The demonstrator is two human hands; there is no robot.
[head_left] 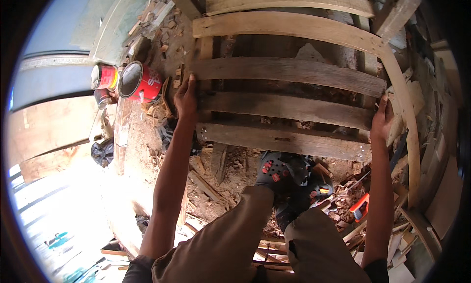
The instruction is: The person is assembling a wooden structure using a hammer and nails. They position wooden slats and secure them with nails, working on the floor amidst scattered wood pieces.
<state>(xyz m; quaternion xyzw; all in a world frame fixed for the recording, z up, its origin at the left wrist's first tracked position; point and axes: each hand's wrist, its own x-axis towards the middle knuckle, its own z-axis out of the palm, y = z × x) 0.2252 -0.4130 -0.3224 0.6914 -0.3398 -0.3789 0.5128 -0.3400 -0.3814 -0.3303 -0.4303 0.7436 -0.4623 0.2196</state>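
Note:
A slatted wooden panel [287, 107] of weathered grey-brown boards spans the space in front of me, with gaps between its slats. My left hand [186, 96] is closed on its left edge, the thumb along the wood. At the right edge, my right hand [381, 120] grips the same panel near the board ends; part of its fingers is hidden. Just beyond are paler slats [289, 26], and I cannot tell whether they belong to the same piece. The lowest board has small shiny spots near both ends, perhaps nail heads.
Wood chips and scraps litter the ground around my black clogs [277, 169]. A red paint can [147, 82] and a smaller red tin [103, 77] stand at left, above a black plastic bag [102, 152]. An orange-handled tool [360, 207] lies at lower right among offcuts.

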